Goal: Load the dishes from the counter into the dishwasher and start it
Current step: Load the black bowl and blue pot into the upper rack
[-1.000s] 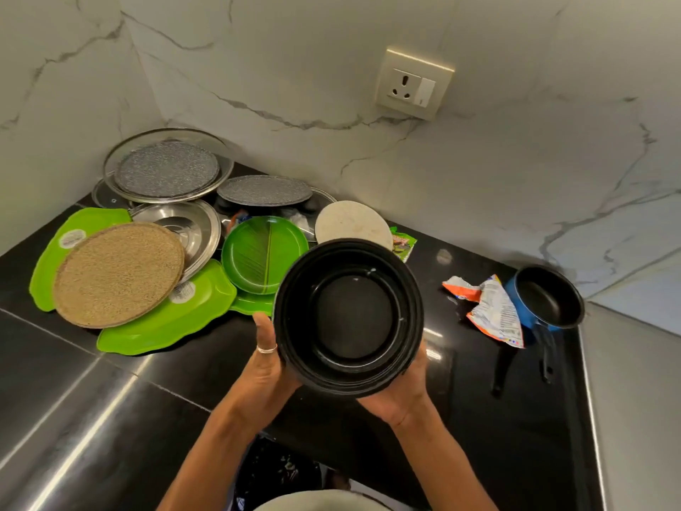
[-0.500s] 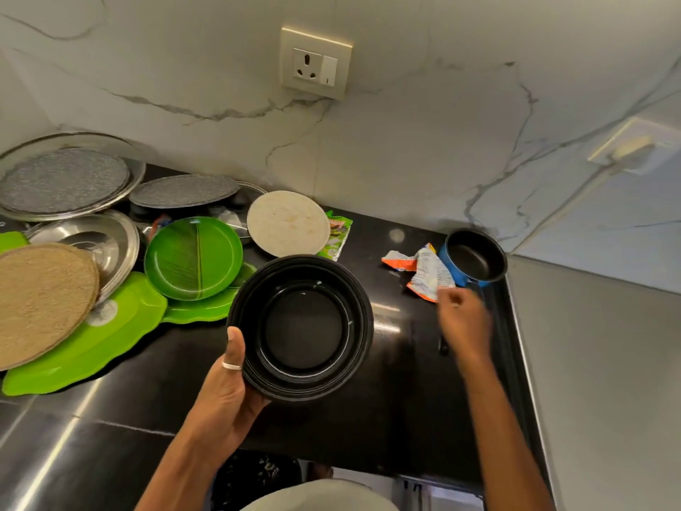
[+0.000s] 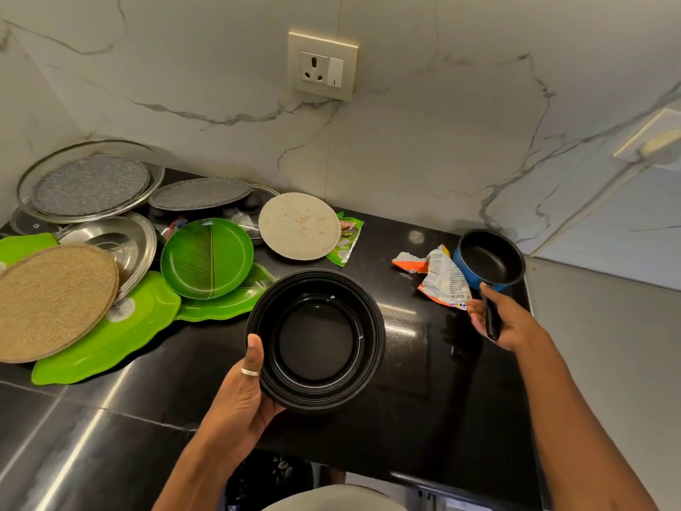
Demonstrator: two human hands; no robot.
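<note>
My left hand [image 3: 243,392] grips a stack of black bowls [image 3: 317,341] by the near left rim, thumb over the edge, held above the black counter [image 3: 110,429]. My right hand [image 3: 497,319] holds the black handle of a small blue saucepan [image 3: 490,258] at the counter's right end. A pile of dishes lies at the left: a round green plate [image 3: 208,258], green leaf-shaped trays [image 3: 121,330], a woven tan mat [image 3: 51,300], steel plates [image 3: 121,241], grey speckled plates [image 3: 88,184] and a white plate [image 3: 298,226]. The dishwasher is out of sight.
A crumpled orange and white wrapper [image 3: 442,278] lies beside the saucepan, and a green packet [image 3: 348,237] pokes from under the white plate. A wall socket [image 3: 324,66] sits on the marble backsplash. A pale surface [image 3: 608,344] adjoins the counter on the right.
My right hand left the bowls, reached right and took the saucepan's handle. My left hand alone now holds the bowl stack.
</note>
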